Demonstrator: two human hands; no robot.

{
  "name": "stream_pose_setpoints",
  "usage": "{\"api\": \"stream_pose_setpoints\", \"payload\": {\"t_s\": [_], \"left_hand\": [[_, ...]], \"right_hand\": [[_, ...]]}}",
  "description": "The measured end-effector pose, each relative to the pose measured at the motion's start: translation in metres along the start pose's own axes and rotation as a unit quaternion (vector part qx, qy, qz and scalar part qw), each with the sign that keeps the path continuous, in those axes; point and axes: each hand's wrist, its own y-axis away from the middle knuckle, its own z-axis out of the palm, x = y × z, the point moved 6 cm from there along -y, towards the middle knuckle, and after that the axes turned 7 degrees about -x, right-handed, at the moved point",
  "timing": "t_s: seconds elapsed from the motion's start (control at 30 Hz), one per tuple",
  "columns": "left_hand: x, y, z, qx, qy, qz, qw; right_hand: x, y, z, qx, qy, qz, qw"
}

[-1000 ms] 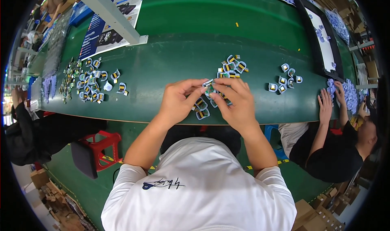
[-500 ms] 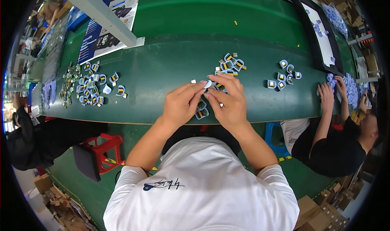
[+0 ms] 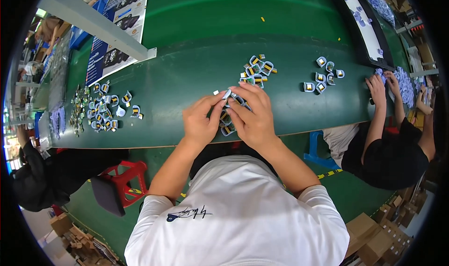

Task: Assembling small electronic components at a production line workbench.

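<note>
Between the fingertips of both hands is a small pale blue-white plastic casing (image 3: 227, 94), held just above the table. My left hand (image 3: 202, 120) pinches it from the left with thumb and forefinger. From the other side my right hand (image 3: 254, 118) grips it, fingers curled and partly covering it. More open casings (image 3: 228, 127) with green boards inside lie beneath and between the hands, partly hidden. Just beyond the right fingers sits a cluster of pale blue casings (image 3: 255, 69) with yellow-and-black parts. A small white square (image 3: 216, 93) rests beside the left fingertips.
Another casing group (image 3: 321, 77) lies to the right, and a larger one (image 3: 104, 108) to the left beside loose green circuit boards (image 3: 78, 108). A grey metal post (image 3: 100, 27) stands on the green table (image 3: 196, 74). At right, a co-worker's hands (image 3: 381, 86) are near a black-framed tray (image 3: 358, 32).
The view has shifted slightly, so the table contents sit a little differently in it. The casing in my fingers has turned and now shows narrower. Both hands keep their grip.
</note>
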Motion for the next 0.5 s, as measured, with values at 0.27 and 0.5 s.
{"api": "stream_pose_setpoints", "payload": {"t_s": [0.27, 0.5], "left_hand": [[-0.015, 0.003, 0.007, -0.002, 0.064, -0.067, 0.996], [-0.016, -0.006, 0.015, -0.054, 0.152, -0.090, 0.983]], "right_hand": [[0.023, 0.013, 0.006, -0.008, -0.337, 0.170, 0.926], [0.053, 0.006, -0.005, -0.050, -0.314, 0.207, 0.925]]}}
